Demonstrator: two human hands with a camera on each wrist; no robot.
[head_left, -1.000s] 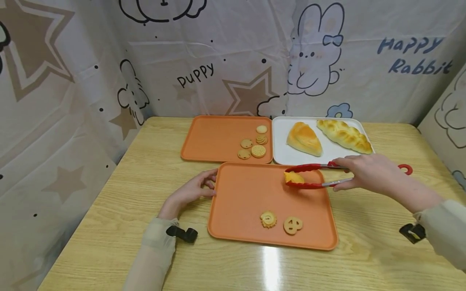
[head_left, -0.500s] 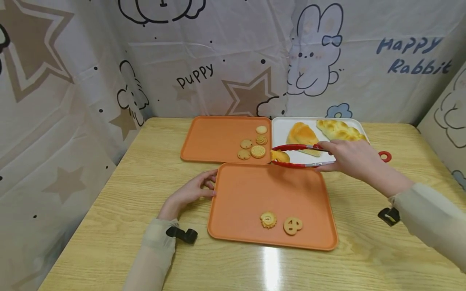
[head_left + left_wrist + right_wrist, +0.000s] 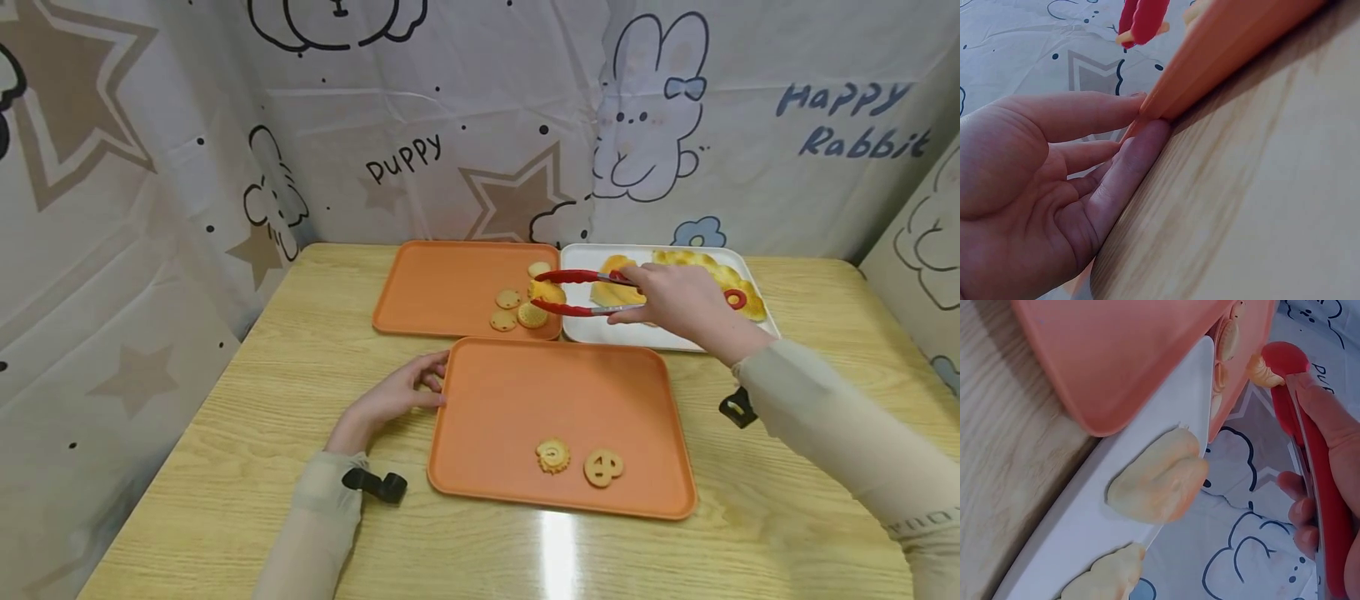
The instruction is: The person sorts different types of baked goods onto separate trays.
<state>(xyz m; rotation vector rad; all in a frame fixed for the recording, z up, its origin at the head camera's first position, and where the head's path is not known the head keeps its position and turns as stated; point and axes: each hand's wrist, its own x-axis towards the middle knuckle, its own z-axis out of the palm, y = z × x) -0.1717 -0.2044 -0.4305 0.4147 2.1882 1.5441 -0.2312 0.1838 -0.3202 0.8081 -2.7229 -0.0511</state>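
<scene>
"Change?"

"Carried the small croissant [image 3: 550,292] from over the near tray [image 3: 555,392] to above the far orange tray [image 3: 442,287] and its cookies [image 3: 504,320]. Probably mid-transfer."

"Grip?"

"With right hand [image 3: 678,302], holding red tongs [image 3: 573,277], pinching croissant. With left hand [image 3: 393,393], pinching near tray's rim."

"Views?"

"From left wrist: finger [image 3: 1138,153] below that rim, hidden from head."

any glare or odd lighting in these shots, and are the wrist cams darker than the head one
Head view: brightly lit, with a white streak of glare on the wooden table below the near orange tray; left wrist view: dimmer, with dark shadow on the table along that tray's underside; right wrist view: also dimmer, the triangular bread looking paler.
</scene>
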